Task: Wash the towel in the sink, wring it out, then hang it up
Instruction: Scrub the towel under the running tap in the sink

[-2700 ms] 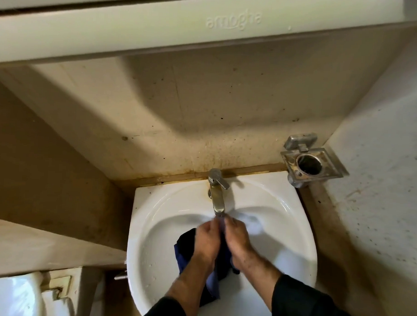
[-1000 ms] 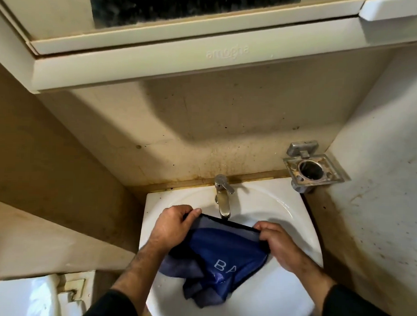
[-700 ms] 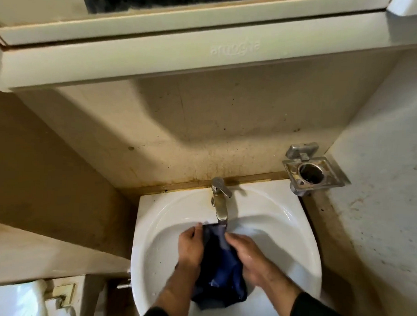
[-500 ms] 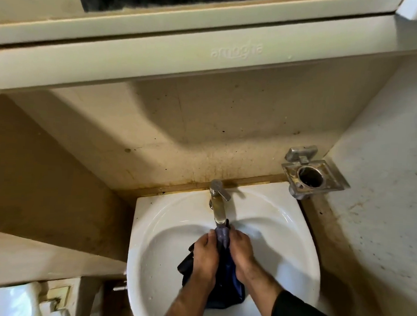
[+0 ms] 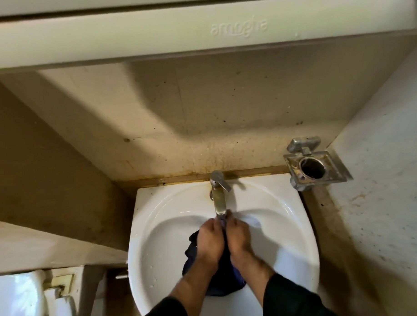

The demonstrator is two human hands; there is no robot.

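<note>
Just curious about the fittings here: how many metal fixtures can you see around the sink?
2: the tap at the back middle of the sink, and a metal holder on the wall by its right rear corner.

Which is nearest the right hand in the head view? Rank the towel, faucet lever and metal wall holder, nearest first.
From the right hand:
1. Towel, gripped between both hands.
2. Faucet lever, behind the hands at the basin's back edge.
3. Metal wall holder, far right corner.

White ceramic sink (image 5: 158, 217) against stained wall, metal tap (image 5: 219, 196) on its back rim, dark blue towel (image 5: 224, 274) bunched in basin
</note>
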